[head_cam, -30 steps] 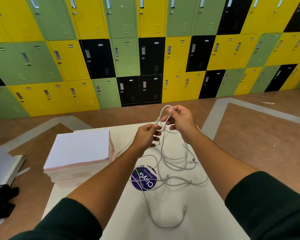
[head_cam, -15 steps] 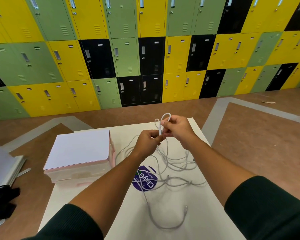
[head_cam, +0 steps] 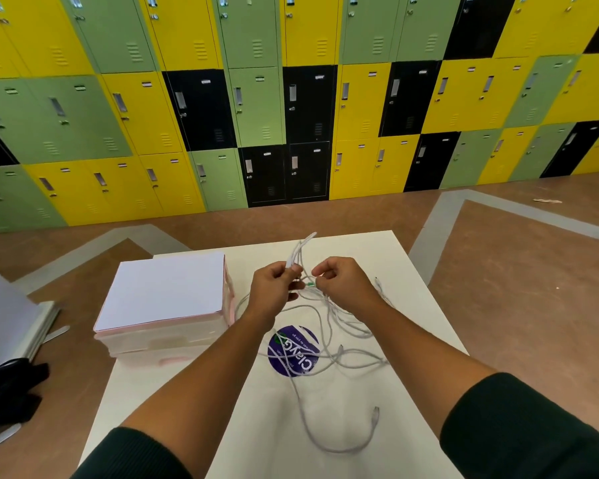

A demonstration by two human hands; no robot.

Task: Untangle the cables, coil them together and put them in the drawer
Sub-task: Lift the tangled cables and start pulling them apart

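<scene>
Left hand [head_cam: 274,288] grips a folded loop of thin white-grey cables [head_cam: 300,249]. Right hand [head_cam: 346,281] pinches a strand by a green-tipped plug [head_cam: 311,284]. The rest of the tangle lies on the white tabletop [head_cam: 353,250], over a round purple sticker [head_cam: 293,352]. Step: untangling, early on. Next move likely needs one end drawn free through the loops. Translucent plastic drawer box [head_cam: 153,344] sits just left.

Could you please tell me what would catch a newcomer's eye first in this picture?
The wall of yellow, green and black metal lockers fills the background. At the centre, the left hand and right hand pinch tangled white cables above the white table, beside a translucent plastic drawer box.
</scene>
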